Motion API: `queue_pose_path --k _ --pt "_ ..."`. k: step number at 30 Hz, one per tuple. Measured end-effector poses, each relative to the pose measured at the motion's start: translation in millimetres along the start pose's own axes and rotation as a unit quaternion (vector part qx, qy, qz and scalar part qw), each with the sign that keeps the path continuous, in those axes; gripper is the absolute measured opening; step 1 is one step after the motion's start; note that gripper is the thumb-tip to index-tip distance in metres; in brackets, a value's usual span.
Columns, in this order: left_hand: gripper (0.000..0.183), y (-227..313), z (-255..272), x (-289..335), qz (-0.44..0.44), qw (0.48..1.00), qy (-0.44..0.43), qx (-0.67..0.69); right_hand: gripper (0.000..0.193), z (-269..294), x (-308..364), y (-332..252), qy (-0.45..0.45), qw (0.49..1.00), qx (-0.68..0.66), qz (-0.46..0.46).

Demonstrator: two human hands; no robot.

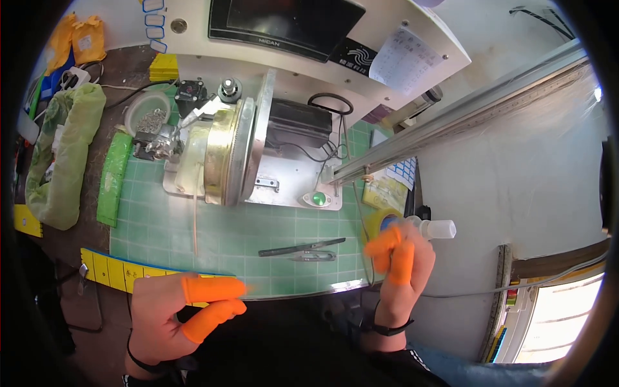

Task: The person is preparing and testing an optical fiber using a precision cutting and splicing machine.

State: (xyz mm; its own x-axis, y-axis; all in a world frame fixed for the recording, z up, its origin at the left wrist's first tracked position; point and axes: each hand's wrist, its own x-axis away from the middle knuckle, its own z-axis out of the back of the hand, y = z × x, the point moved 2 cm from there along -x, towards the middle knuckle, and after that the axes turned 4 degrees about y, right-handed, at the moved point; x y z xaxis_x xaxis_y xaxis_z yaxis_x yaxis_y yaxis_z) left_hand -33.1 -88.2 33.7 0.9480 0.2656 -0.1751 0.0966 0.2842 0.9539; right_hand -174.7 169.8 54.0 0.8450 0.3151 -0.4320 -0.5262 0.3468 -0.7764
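Observation:
My left hand (169, 315) is at the near left edge of the table, orange finger cots on its thumb and forefinger. Those two fingers are pressed together; anything between their tips is too small to make out. Out past the table's right edge, my right hand (407, 266) also wears orange finger cots. Its fingers are curled in, slightly blurred, and whatever they hold is hidden. Dark tweezers (302, 247) and a pair of thread snips (314, 257) lie between the hands on the green gridded mat (155, 222). Behind them stands a machine with a brass-coloured ring (219, 155), a thin pinkish strand (195, 226) hanging from it.
A yellow marked strip (106, 269) runs along the front left edge. Further left are a green block (113, 180), a bag-lined tray (76, 155) and a bowl of small metal parts (149, 115). A tape roll (380, 221) and white-capped bottle (441, 229) sit by my right hand.

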Motion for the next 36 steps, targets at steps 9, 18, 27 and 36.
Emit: queue_pose_path --k 9,18,27,36 --pt "0.012 4.3 -7.4 -4.7 -0.033 0.997 -0.032 -0.063 0.031 -17.5 -40.2 58.4 0.154 0.975 0.145 -0.064" --pt "0.017 10.1 -7.0 -5.0 -0.024 0.998 -0.017 -0.057 0.012 -7.1 -29.3 54.5 0.062 0.964 -0.196 -0.171" --pt "0.044 15.6 -34.6 -27.4 -0.066 0.989 -0.123 0.049 0.027 1.3 -2.8 5.5 0.032 0.806 -0.565 -0.174" --pt "0.063 18.7 -65.0 -28.8 -0.041 0.954 -0.281 0.101 0.031 -14.8 3.6 -11.4 0.018 0.779 -0.576 -0.246"
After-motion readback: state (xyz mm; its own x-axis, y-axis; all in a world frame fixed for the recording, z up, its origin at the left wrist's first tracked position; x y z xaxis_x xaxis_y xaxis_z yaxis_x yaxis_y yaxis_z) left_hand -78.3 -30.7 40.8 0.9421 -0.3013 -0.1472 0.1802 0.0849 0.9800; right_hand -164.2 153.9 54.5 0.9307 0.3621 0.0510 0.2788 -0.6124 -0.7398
